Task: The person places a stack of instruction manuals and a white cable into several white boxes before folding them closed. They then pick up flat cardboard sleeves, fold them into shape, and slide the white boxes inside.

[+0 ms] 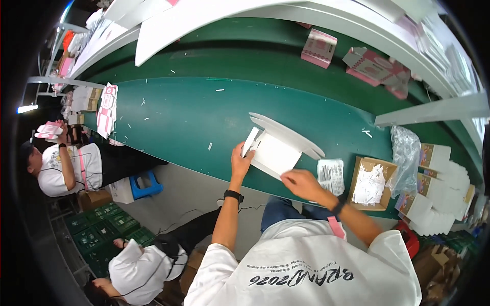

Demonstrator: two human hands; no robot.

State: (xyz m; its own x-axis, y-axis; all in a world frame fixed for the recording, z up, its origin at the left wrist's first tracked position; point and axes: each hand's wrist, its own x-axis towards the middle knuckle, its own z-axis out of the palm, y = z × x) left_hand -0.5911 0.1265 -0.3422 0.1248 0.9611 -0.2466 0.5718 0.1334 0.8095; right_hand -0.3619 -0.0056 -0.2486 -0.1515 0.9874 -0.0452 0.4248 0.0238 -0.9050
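Observation:
A white cardboard box lies partly folded on the green table, its inside facing up and a long curved flap standing along its far side. My left hand grips the box's left end, with the thumb on a raised side flap. At the near right corner, my right hand has its fingers curled together against the box edge; the fingertips are partly hidden. Just right of the box is a stack of small printed white slips.
Beyond the slips stands an open brown carton holding white paper pieces. Clear plastic wrap and stacked boxes fill the right end. Pink-and-white cartons stand at the far left. A shelf post juts in. Two people are on the left.

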